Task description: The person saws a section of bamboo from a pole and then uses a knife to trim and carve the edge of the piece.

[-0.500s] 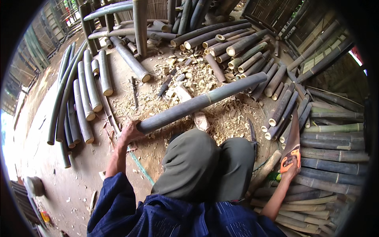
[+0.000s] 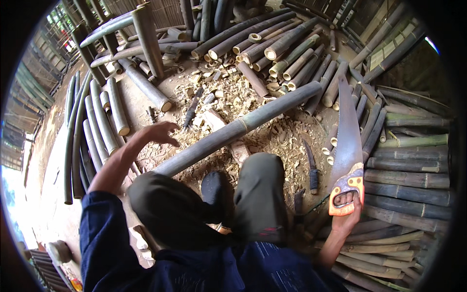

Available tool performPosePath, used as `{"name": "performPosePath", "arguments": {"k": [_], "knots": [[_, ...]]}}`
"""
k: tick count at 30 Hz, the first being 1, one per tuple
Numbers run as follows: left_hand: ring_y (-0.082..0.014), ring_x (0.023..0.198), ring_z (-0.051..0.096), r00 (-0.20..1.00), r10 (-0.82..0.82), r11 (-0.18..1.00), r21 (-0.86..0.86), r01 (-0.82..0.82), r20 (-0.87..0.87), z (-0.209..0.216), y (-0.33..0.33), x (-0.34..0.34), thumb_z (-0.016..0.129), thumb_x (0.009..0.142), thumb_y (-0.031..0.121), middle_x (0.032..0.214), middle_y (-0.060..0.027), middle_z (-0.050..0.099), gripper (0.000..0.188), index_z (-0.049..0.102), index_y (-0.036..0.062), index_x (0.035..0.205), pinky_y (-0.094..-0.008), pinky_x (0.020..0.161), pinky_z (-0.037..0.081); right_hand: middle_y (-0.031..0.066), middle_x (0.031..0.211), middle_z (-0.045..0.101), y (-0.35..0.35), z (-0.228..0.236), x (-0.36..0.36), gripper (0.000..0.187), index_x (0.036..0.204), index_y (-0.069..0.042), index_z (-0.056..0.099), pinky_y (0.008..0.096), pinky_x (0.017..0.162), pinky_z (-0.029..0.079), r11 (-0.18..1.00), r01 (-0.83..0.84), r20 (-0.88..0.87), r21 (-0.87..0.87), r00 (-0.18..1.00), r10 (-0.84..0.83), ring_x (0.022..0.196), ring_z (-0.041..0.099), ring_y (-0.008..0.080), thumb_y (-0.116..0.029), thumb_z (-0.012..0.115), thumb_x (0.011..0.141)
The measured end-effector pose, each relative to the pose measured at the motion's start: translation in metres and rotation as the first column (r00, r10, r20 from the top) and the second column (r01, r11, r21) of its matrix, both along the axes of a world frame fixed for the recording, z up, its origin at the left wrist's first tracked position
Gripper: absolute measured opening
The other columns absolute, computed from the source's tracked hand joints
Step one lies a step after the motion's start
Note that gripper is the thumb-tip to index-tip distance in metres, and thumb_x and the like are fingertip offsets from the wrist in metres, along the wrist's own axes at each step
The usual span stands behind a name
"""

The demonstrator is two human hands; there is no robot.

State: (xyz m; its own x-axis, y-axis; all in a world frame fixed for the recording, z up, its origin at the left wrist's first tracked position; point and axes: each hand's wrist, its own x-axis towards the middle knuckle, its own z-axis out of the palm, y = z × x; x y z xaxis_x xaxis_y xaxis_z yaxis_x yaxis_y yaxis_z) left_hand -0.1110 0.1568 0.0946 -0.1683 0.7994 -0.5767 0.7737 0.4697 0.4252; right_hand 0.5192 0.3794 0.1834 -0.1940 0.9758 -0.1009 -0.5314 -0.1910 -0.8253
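Left hand (image 2: 158, 132) raised, fingers spread, above the long pole (image 2: 243, 127); right hand (image 2: 346, 214) grips the saw (image 2: 348, 146), blade pointing away.

A long bamboo pole (image 2: 243, 127) lies slantwise on a bed of wood chips (image 2: 233, 100) before the knees. Cut poles (image 2: 99, 117) lie left, stacked poles (image 2: 413, 180) right.

Soft daylight, blown out at far left; sharp centre, rim bent and dark.
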Motion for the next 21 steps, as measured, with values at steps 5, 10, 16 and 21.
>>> {"name": "performPosePath", "arguments": {"k": [5,10,16,21], "knots": [[-0.0353,0.141,0.051,0.997,0.01,1.0,0.026,-0.008,-0.078,-0.035,0.129,0.081,0.085,0.076,0.066,0.148,-0.0239,0.057,0.104,0.049,0.0074,0.154,-0.0485,0.121,0.039,-0.0032,0.075,0.044,-0.011,-0.015,-0.005,0.014,0.099,-0.012,0.05,0.0321,0.069,0.048,0.987,-0.15,0.108,0.049,0.984,0.144,0.065,0.047,0.0108,-0.023,0.057,0.103],[-0.0364,0.124,0.062,0.804,0.534,0.804,0.451,-0.388,-0.262,-0.127,0.183,0.181,0.083,0.073,0.056,0.129,-0.0186,0.066,0.083,0.055,0.0089,0.136,-0.0602,0.107,0.042,-0.0011,0.072,0.045,-0.009,-0.02,-0.007,0.014,0.098,-0.008,0.049,0.0311,0.061,0.049,0.965,-0.25,0.263,0.079,0.939,0.222,0.058,0.046,0.0108,-0.017,0.059,0.097],[-0.0314,0.11,0.07,0.797,0.592,0.717,0.53,-0.453,-0.121,-0.12,0.197,0.19,0.086,0.062,0.036,0.112,-0.0114,0.074,0.067,0.066,0.0117,0.121,-0.048,0.099,0.051,0.0004,0.068,0.046,-0.02,-0.009,-0.039,0.026,0.095,-0.007,0.047,0.0288,0.052,0.046,0.966,-0.256,0.385,0.024,0.895,0.227,0.055,0.045,0.0101,-0.022,0.068,0.089],[-0.0324,0.108,0.071,0.787,0.606,0.731,0.471,-0.493,-0.117,-0.103,0.188,0.191,0.091,0.058,0.043,0.114,-0.0133,0.075,0.076,0.069,0.0107,0.123,-0.0443,0.097,0.053,0.0047,0.082,0.058,-0.031,-0.009,-0.059,0.059,0.128,-0.002,0.051,0.0288,0.06,0.046,0.919,-0.393,0.628,0.036,0.724,0.285,0.065,0.052,0.011,-0.045,0.067,0.092]]}}
